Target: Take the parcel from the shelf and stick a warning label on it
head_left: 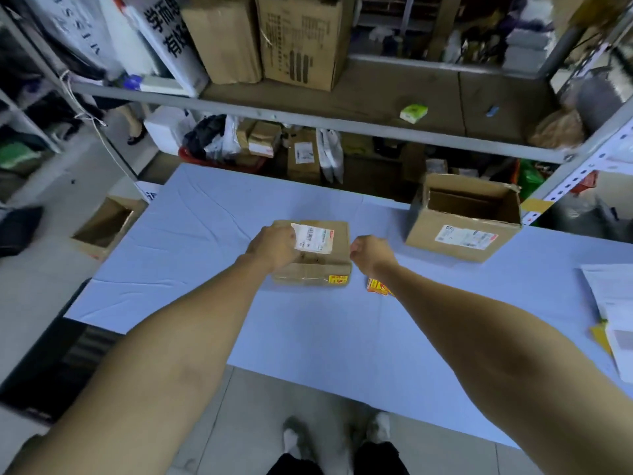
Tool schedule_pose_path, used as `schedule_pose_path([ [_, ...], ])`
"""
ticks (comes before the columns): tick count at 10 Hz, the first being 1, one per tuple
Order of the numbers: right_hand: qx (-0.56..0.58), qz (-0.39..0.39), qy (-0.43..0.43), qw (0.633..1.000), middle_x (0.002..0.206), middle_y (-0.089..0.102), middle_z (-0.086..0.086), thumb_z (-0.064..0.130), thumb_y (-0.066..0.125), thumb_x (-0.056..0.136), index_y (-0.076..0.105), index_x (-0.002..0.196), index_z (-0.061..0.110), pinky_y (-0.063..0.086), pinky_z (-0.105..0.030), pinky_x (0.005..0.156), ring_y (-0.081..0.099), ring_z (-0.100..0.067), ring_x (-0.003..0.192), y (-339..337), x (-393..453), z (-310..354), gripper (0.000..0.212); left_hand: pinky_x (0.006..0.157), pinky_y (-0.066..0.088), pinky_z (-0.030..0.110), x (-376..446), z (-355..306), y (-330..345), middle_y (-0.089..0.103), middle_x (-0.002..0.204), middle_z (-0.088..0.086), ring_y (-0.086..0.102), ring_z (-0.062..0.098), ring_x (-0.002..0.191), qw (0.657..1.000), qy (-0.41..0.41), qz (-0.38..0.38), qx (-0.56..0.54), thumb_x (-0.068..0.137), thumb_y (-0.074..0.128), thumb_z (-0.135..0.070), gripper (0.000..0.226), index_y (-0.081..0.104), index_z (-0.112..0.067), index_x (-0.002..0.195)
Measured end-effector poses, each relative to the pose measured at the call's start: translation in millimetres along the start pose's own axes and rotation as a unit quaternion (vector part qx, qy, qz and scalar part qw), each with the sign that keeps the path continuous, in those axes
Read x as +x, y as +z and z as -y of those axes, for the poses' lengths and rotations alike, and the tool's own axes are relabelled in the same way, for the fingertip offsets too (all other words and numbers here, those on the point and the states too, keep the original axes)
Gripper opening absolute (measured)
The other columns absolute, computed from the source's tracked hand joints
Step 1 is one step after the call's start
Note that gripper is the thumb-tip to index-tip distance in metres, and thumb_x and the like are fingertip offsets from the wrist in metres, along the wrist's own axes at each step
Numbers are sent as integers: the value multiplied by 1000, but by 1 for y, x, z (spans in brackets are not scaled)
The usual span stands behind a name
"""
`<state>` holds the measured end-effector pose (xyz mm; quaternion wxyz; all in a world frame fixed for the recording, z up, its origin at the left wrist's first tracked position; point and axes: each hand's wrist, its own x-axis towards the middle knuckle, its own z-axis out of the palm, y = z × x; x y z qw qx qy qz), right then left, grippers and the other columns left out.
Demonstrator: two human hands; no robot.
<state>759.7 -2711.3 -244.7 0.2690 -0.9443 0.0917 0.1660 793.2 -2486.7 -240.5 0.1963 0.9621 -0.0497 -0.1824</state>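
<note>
Pale blue table before cluttered metal shelving — open carton right.

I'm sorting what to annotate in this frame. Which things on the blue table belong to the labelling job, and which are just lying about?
Job:
- small flat brown cardboard parcel, left hand resting on it
- yellow-and-red warning label on its near side
- loose yellow-and-red label stickers under the right hand

Lying about:
- open brown cardboard box
- white paper sheets

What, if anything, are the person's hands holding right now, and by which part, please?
The left hand rests on the top left of the parcel. The right hand, fingers curled, is beside the parcel's right edge; any grip cannot be told.
</note>
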Motion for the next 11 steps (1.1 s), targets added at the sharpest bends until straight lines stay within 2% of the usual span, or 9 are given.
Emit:
schedule_pose_path([
  [1,17,4,11,1000,92,67,-12,14,44,87,67,88,17,47,-31,70,62,-35,92,9,-7,7,23,88,55,39,-26,-2,-6,61,124,5,59,31,109,1000,8,6,17,80,59,-36,40,63,-26,119],
  [2,9,-5,-6,1000,100,70,-15,14,42,89,70,101,13,49,-33,73,62,-34,93,16,-8,12,30,92,53,39,-33,5,-2,57,126,13,55,36,116,1000,1,-11,18,88,61,-26,47,57,-29,134],
  [3,-6,-8,-19,1000,106,68,-16,15,39,92,69,107,13,46,-31,67,56,-30,83,21,-7,14,34,94,52,42,-38,12,4,54,129,16,51,36,120,1000,-16,-20,13,87,61,-29,54,50,-29,140],
  [4,-8,-22,-24,999,107,68,-15,15,39,92,69,108,13,46,-33,64,54,-29,82,25,-10,12,34,98,49,43,-43,21,16,51,133,14,46,35,126,1000,-13,-11,12,86,65,-32,55,50,-26,139],
  [5,4,-49,-18,999,105,69,-15,12,41,89,69,106,11,54,-39,68,59,-32,85,36,-14,5,32,100,47,41,-43,32,31,48,135,10,42,33,129,1000,-3,-18,2,85,64,-25,48,55,-23,132],
  [6,-11,-96,-20,995,106,70,-14,11,44,87,69,102,11,54,-37,74,63,-36,94,56,-10,-4,29,99,47,40,-34,47,49,48,133,9,40,31,129,999,27,-32,14,82,62,-20,46,56,-22,128],
  [8,-58,-229,-44,971,116,62,-16,10,46,89,67,114,8,47,-35,76,59,-37,105,100,10,-17,33,93,48,43,-16,80,82,51,127,12,43,33,120,983,120,-123,64,83,63,-26,46,57,-20,128],
  [9,-62,-256,-69,962,116,60,-16,12,46,89,66,115,9,47,-35,68,60,-37,101,112,-4,-24,33,93,48,43,-28,87,93,49,131,13,42,34,123,975,136,-159,80,82,62,-26,54,53,-23,135],
  [11,-65,-236,-110,963,117,66,-19,12,52,87,66,115,10,45,-33,75,60,-39,108,118,-83,-35,31,95,46,44,-109,90,102,47,135,16,40,37,127,976,112,-161,91,87,61,-26,55,48,-19,139],
])
